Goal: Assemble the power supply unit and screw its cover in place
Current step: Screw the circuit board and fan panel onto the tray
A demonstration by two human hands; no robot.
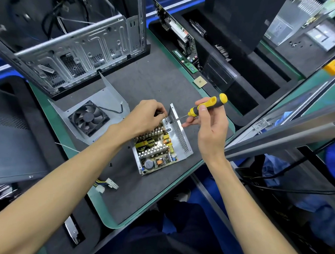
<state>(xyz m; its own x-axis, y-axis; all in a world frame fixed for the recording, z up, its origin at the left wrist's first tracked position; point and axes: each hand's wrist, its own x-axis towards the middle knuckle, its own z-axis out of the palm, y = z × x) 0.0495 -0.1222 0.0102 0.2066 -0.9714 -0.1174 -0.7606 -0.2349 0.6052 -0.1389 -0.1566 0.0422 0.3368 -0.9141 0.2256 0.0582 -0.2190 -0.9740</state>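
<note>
Open silver metal power supply case with exposed circuit board [179,138] sits centre frame, long axis toward lower left. Grey fan cover [90,116] lies left, detached. Left hand [146,116] pinches something small and dark at the case's top wall. Right hand [208,123] grips yellow-black screwdriver [206,107], shaft pointing left at that wall, nearer.
</note>
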